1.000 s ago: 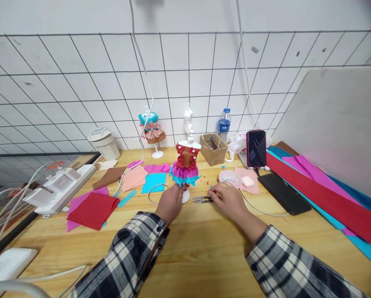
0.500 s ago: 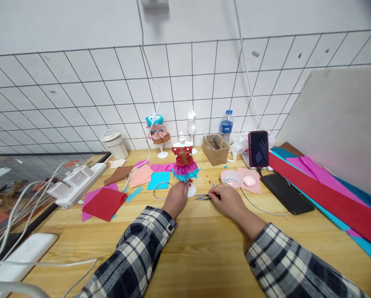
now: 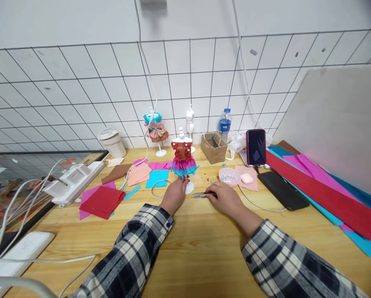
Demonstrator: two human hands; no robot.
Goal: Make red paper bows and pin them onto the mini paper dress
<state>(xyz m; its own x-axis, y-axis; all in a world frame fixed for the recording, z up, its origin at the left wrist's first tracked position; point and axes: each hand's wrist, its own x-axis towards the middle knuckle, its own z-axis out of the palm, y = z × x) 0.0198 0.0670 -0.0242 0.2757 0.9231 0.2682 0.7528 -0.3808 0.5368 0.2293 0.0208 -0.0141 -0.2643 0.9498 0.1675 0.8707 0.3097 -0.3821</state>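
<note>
Your left hand [image 3: 174, 194]: one, back turned up, forearm slanting in from the table's near side. Thumb and fingers pinch the stem of the dressed mannequin [image 3: 184, 155], just under its skirt; the far fingertips are hidden from you.

Dressed mannequin: one, upright at mid-table [image 3: 198, 248], between its far and near edges; red-and-brown bodice, purple skirt with blue hem. Its round base is partly covered by your hand.

Your right hand [image 3: 224, 198]: one, palm down and low over the wood, wrist bent inward, fingers curled and close together at the handle end of the snips [image 3: 199, 195]. Blades point toward the left edge. Whether your fingers grip or merely rest — you cannot tell, the handles being covered.

Pink dish [image 3: 232, 170]: one, just beyond your right hand; small contents, hard to make out.

Bare mannequin [image 3: 189, 120]: one, at the far edge, lower part hidden behind the dressed one.

Plaid sleeves [image 3: 136, 244]: two, both cut off below — likewise the table's near edge.
</note>
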